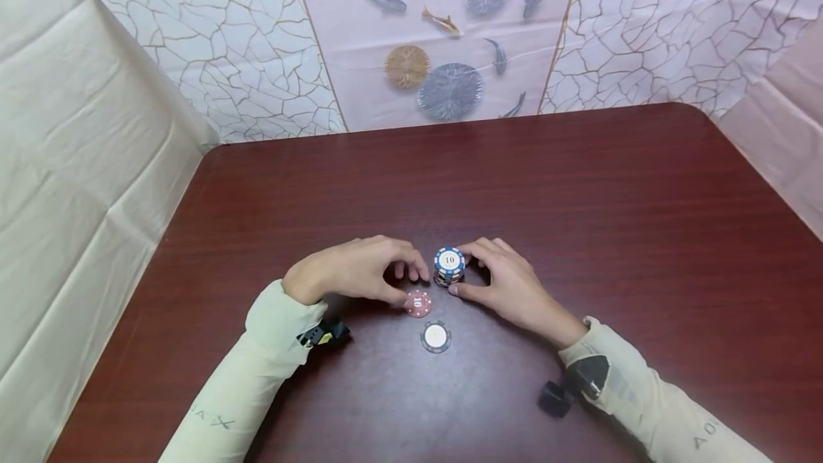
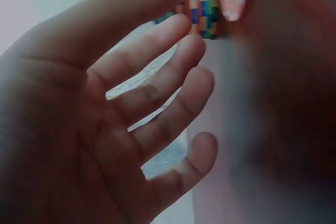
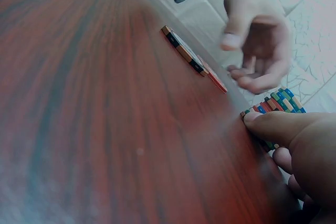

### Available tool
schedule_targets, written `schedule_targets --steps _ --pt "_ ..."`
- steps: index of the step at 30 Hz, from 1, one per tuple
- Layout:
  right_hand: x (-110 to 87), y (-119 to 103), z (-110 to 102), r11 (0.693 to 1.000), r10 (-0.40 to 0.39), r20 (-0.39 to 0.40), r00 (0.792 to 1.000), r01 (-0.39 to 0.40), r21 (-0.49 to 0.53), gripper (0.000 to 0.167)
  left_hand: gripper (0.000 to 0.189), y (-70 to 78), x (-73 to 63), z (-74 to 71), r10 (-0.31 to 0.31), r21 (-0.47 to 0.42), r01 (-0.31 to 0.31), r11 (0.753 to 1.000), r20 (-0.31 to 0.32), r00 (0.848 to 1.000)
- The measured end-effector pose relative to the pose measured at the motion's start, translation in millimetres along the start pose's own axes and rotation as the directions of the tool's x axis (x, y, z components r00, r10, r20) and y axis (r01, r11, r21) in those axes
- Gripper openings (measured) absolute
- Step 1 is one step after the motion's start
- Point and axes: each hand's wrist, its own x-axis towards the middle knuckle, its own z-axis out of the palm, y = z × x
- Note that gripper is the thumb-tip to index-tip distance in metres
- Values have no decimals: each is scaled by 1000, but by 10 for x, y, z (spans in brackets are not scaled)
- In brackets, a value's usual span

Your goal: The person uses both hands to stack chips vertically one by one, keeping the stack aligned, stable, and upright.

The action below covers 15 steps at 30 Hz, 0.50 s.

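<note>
A stack of poker chips (image 1: 449,261), topped by a blue-and-white one marked 10, stands upright on the table. My right hand (image 1: 511,286) grips its right side low down between thumb and fingers; the thumb (image 3: 262,124) lies along the bottom chips in the right wrist view. Left of the stack, my left hand (image 1: 356,270) hovers with loosely bent fingers and nothing held. Its thumb tip overlaps the edge of a red poker chip (image 1: 419,304) in the head view, but the right wrist view shows a gap. Nearer me lies a black poker chip (image 1: 436,336) with a white centre.
The dark red wooden table (image 1: 579,184) reaches back to a patterned cloth (image 1: 444,41). Pale cloth (image 1: 83,163) hangs along the left side. A black wrist device (image 1: 324,333) sits on the left cuff, another (image 1: 586,377) on the right.
</note>
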Motion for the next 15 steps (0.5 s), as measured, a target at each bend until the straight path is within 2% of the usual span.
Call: schedule_targets --steps 2,7,15 --pt "4 1 0 1000 0 2 1000 0 -2 51 35 -23 7 45 5 -6 -5 1000 17 1000" --pt "-4 8 -10 1000 4 8 1000 -4 -8 52 39 -60 36 127 27 18 -27 999 3 1000" --pt "-3 -5 7 1000 5 6 1000 -5 -14 54 34 -62 36 151 29 95 -29 995 5 1000"
